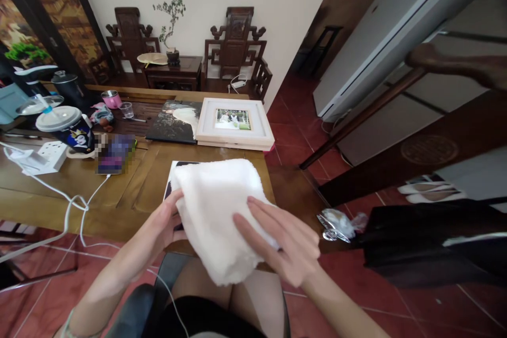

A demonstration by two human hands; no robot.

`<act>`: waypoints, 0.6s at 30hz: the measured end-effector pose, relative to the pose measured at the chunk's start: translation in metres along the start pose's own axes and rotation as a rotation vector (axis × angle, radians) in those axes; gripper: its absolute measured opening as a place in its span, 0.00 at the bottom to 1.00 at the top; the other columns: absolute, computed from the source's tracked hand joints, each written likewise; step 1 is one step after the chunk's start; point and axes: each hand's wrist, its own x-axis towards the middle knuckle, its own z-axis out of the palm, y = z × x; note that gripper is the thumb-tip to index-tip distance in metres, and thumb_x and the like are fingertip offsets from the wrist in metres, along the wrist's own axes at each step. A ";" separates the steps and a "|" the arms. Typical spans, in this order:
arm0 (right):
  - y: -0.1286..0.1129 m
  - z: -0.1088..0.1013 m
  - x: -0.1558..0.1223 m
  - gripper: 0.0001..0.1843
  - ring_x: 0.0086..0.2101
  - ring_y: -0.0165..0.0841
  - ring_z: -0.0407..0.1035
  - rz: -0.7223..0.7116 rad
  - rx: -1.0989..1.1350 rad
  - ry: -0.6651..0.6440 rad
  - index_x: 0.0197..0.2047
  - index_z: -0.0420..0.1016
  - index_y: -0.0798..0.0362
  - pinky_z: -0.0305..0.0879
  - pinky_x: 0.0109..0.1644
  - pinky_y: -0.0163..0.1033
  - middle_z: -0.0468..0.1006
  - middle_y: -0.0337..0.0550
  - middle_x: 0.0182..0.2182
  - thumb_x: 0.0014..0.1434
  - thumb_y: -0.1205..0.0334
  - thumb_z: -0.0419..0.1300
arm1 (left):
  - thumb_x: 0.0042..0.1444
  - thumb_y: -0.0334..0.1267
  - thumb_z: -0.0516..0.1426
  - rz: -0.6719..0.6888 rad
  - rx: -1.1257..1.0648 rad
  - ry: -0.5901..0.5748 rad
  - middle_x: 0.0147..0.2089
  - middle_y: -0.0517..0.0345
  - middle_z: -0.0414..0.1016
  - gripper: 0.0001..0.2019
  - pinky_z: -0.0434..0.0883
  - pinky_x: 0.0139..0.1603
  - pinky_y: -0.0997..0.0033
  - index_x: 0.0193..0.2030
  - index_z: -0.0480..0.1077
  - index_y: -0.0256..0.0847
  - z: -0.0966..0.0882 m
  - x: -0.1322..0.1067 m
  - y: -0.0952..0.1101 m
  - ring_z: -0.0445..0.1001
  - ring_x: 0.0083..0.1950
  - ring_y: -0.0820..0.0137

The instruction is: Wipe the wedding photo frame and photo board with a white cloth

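A folded, fluffy white towel [222, 195] is in front of me at the table's near edge, its lower part hanging over my lap. My left hand [170, 216] is closed around the towel's left side, thumb at the edge and fingers partly hidden beneath. My right hand [281, 237] lies on the towel's right side with fingers stretched out and spread over the cloth. Under the towel shows the corner of a flat white and black thing [169, 182], mostly covered, so its kind is unclear.
Behind the towel lie a pale wooden picture frame [267, 127] and a dark photo panel [170, 127]. A phone [114, 156] on a cable, a lidded cup [65, 127] and a power strip [49, 156] stand left. White cables [67, 222] hang over the table's front edge. A wooden chair [376, 169] is right.
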 end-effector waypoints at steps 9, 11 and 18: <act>-0.010 0.013 -0.006 0.13 0.50 0.38 0.75 -0.257 -0.024 -0.036 0.47 0.80 0.49 0.74 0.54 0.39 0.84 0.39 0.40 0.63 0.71 0.58 | 0.44 0.49 0.69 -0.028 -0.138 0.435 0.41 0.44 0.81 0.28 0.76 0.43 0.63 0.48 0.75 0.32 0.010 0.042 -0.009 0.79 0.43 0.55; -0.008 0.023 -0.013 0.14 0.51 0.40 0.74 -0.208 -0.004 -0.040 0.49 0.79 0.53 0.74 0.53 0.42 0.83 0.45 0.43 0.64 0.71 0.57 | 0.42 0.49 0.69 0.113 -0.033 0.560 0.38 0.46 0.81 0.27 0.76 0.37 0.67 0.44 0.75 0.31 0.003 0.052 -0.009 0.79 0.38 0.59; 0.016 0.044 -0.027 0.22 0.47 0.42 0.75 0.147 0.229 -0.077 0.57 0.72 0.49 0.71 0.45 0.48 0.81 0.49 0.45 0.60 0.68 0.62 | 0.49 0.49 0.64 0.682 1.046 0.846 0.23 0.58 0.72 0.17 0.69 0.30 0.72 0.24 0.73 0.35 -0.038 0.060 0.022 0.72 0.28 0.68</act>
